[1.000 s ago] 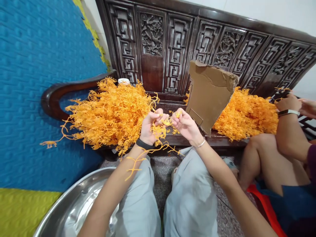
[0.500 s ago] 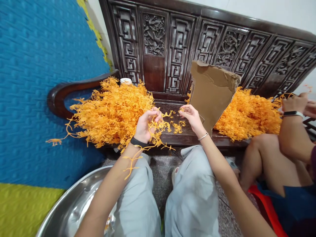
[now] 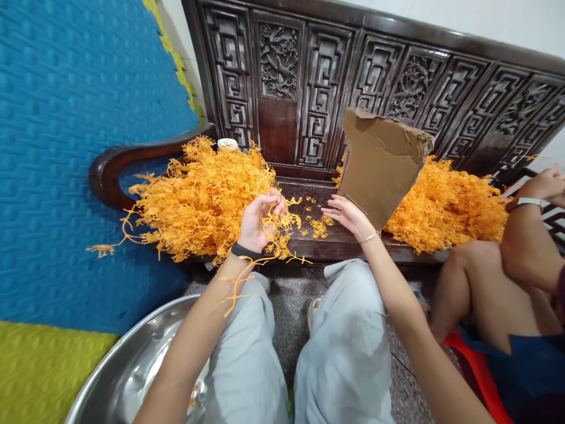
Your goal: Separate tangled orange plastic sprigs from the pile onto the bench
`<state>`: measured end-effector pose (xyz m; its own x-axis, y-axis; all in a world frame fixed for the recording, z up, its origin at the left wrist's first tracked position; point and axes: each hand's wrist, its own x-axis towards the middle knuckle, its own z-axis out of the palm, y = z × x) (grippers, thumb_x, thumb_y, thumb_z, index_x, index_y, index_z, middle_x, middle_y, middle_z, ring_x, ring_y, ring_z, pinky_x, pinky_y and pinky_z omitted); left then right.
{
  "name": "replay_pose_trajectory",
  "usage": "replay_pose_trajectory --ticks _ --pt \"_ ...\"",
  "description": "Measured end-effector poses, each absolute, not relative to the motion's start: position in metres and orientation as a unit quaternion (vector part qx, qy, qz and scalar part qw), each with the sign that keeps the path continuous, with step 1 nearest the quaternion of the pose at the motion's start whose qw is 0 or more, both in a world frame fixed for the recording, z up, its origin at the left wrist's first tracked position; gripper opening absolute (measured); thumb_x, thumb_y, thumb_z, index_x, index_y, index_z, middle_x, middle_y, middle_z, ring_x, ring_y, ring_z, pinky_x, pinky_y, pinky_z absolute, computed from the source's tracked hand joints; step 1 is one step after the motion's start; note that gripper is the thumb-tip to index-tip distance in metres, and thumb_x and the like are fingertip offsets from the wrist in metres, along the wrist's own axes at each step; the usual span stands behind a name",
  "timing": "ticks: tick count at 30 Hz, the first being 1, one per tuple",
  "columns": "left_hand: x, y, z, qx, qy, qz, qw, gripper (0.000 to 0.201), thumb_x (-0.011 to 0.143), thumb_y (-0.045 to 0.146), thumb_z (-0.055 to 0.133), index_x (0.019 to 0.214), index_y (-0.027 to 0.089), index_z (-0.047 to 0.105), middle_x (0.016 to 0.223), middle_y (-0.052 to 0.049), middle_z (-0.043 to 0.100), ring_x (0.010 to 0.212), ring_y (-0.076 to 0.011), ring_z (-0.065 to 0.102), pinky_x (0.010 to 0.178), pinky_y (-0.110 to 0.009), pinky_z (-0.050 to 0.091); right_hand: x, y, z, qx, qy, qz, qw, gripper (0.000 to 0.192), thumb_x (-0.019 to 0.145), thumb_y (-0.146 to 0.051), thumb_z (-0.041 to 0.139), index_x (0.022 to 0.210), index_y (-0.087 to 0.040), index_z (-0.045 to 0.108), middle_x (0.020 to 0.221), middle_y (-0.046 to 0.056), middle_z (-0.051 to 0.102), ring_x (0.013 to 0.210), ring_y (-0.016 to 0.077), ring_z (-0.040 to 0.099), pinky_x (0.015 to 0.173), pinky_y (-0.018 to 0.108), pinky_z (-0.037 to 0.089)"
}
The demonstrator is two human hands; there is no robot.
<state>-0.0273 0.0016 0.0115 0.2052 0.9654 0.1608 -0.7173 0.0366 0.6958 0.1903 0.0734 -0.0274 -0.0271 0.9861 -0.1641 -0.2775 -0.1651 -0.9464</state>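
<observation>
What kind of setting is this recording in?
Probably a home used for piecework: a carved wooden bench heaped with orange plastic sprigs, foam mats against the wall, a steel basin on the floor.

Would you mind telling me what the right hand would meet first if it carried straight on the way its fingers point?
Probably the loose orange bits on the bench seat just ahead of the right hand; depth is unclear.

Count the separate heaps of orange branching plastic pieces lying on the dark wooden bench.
2. One heap of orange plastic branches lies left, beside the left hand; the other heap lies right, behind the torn brown cardboard sheet, which may hide more.
</observation>
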Motion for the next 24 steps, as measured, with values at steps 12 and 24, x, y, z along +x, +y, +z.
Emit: replay_pose_trajectory --ticks 12,24 --pt "-0.028 0.008 0.004 0.421 0.232 0.550 0.684 0.013 0.066 0.017 0.052 0.056 0.016 0.044 0.046 0.005 0.036 0.042 -0.0044 0.034 0.045 -0.017 0.034 0.176 0.042 -0.010 -0.318 -0.667 0.534 0.412 0.024 0.075 -0.023 0.062 0.098 -0.018 0.062 0.099 0.006 0.066 0.082 0.0135 0.065 0.078 0.029 0.051" --pt "-0.018 0.006 0.001 0.467 0.228 0.527 0.673 0.011 0.064 0.019 0.058 0.064 0.016 0.048 0.051 0.004 0.048 0.047 -0.0061 0.042 0.048 -0.019 0.034 0.155 0.015 0.000 -0.295 -0.818 0.246 0.428 0.020 0.080 -0.030 0.059 0.098 -0.024 0.067 0.091 0.003 0.067 0.080 0.0160 0.059 0.075 0.031 0.046"
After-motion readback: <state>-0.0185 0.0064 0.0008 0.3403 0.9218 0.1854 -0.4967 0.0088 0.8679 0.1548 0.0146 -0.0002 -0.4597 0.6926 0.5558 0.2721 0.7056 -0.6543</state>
